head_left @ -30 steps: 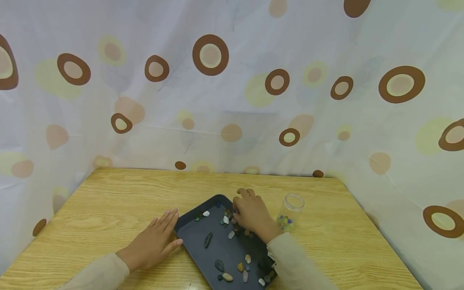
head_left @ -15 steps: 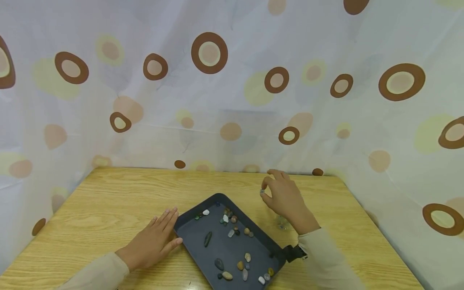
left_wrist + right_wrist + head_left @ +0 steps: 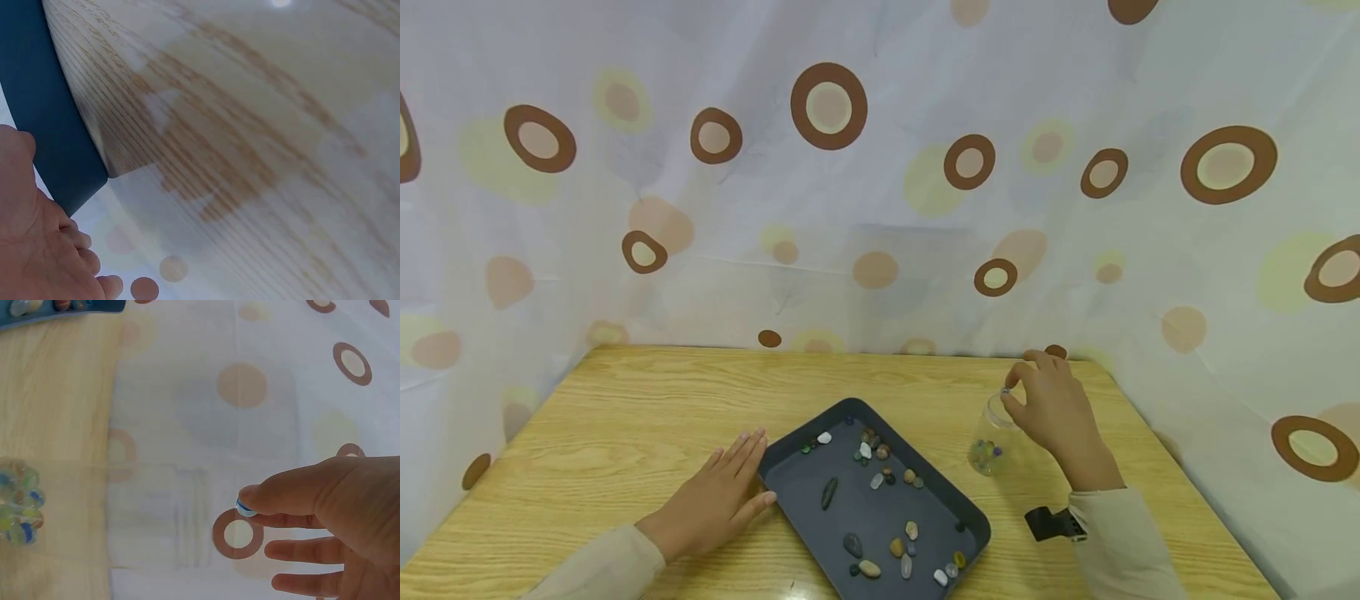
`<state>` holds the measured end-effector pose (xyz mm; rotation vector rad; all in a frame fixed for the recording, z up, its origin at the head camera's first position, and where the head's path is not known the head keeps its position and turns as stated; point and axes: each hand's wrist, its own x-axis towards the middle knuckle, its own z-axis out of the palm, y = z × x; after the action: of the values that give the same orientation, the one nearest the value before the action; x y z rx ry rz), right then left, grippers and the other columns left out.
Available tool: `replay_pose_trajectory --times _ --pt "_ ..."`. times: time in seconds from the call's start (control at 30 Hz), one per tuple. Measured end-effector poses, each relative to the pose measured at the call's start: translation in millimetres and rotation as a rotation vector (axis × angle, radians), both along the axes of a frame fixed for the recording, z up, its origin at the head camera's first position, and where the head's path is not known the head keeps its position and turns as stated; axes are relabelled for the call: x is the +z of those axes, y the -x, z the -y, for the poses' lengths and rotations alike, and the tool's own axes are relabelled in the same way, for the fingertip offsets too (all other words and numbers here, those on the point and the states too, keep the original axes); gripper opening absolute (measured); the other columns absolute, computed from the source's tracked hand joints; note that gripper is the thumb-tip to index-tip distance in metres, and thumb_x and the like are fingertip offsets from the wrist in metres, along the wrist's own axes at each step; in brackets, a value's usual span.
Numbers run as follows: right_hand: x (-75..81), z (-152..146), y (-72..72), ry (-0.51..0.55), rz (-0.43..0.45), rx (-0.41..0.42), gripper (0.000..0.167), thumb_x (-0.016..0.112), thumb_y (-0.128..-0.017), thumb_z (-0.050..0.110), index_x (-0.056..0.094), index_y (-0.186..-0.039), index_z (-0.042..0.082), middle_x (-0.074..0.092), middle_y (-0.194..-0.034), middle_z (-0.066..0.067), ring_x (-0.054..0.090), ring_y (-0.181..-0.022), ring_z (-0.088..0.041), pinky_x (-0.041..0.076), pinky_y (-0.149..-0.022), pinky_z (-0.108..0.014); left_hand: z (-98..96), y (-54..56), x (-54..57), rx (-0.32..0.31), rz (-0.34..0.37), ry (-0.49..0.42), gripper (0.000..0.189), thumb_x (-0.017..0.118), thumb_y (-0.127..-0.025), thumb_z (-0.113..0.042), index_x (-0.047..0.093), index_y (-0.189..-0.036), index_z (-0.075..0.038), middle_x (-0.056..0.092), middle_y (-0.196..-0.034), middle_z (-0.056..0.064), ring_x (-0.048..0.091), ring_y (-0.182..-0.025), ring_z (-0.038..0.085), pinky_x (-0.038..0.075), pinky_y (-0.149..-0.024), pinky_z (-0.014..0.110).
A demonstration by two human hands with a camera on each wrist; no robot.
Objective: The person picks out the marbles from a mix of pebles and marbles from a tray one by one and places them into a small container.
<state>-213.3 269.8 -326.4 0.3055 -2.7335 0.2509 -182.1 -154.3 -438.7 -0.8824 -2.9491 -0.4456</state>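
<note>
My right hand [image 3: 1054,408] pinches a small clear-and-blue glass marble [image 3: 245,509] between thumb and forefinger. It holds the marble close over the mouth of a clear jar [image 3: 995,425], with the other fingers spread. Several coloured marbles [image 3: 22,503] lie at the jar's bottom. Fingers straight, my left hand [image 3: 711,504] rests at the left side of a dark tray [image 3: 805,517], fingertips and thumb at its rim. In the left wrist view this hand [image 3: 44,250] shows beside the tray wall [image 3: 59,112]. Pebbles and polished stones are scattered in the tray, among them a long dark green stone [image 3: 829,493].
The tray and jar stand on a wood-grain table [image 3: 647,408], the jar to the right of the tray. A patterned cloth [image 3: 880,200] hangs behind the table and along its sides. A black strap [image 3: 1054,524] shows at the right wrist, near the tray's right corner.
My right hand has picked a marble out of the tray and carried it up and right to the jar's mouth. The left hand has stayed at the tray's side.
</note>
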Motion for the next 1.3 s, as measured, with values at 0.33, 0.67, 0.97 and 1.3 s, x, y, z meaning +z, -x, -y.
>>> replay_pose_trajectory --times 0.33,0.67,0.97,1.3 --pt "-11.5 -5.0 -1.7 -0.006 0.048 -0.007 0.009 0.067 -0.086 0.015 0.068 -0.086 0.006 0.051 -0.128 -0.029 0.046 -0.113 -0.054 0.046 -0.078 -0.062 0.9 0.4 -1.8 0.0 -0.008 0.0 0.075 0.038 -0.101 -0.049 0.024 -0.148 0.007 0.019 -0.156 0.022 0.02 -0.143 0.04 0.023 -0.111 0.06" --pt "-17.6 -6.2 0.5 0.005 0.049 -0.009 0.01 0.067 -0.087 0.016 0.068 -0.087 0.006 0.052 -0.127 -0.029 0.047 -0.113 -0.054 0.046 -0.079 -0.062 1.3 1.0 -3.3 0.0 -0.015 -0.002 0.075 0.037 -0.101 -0.05 0.024 -0.148 0.006 0.019 -0.156 0.021 0.02 -0.143 0.04 0.023 -0.111 0.061" --pt "-20.7 -6.4 1.9 0.016 0.057 -0.01 0.01 0.067 -0.087 0.016 0.068 -0.087 0.006 0.052 -0.127 -0.029 0.047 -0.112 -0.054 0.048 -0.076 -0.061 0.8 0.2 -1.0 -0.002 -0.008 -0.003 0.075 0.038 -0.101 -0.05 0.024 -0.148 0.007 0.019 -0.157 0.021 0.02 -0.143 0.04 0.023 -0.111 0.061" --pt "-21.5 -6.3 1.4 0.031 0.064 -0.011 0.011 0.069 -0.087 0.016 0.068 -0.089 0.005 0.052 -0.126 -0.029 0.047 -0.111 -0.054 0.047 -0.077 -0.062 1.0 -0.2 0.6 0.002 0.006 0.0 0.076 0.037 -0.101 -0.051 0.024 -0.149 0.006 0.019 -0.157 0.021 0.021 -0.143 0.04 0.023 -0.111 0.06"
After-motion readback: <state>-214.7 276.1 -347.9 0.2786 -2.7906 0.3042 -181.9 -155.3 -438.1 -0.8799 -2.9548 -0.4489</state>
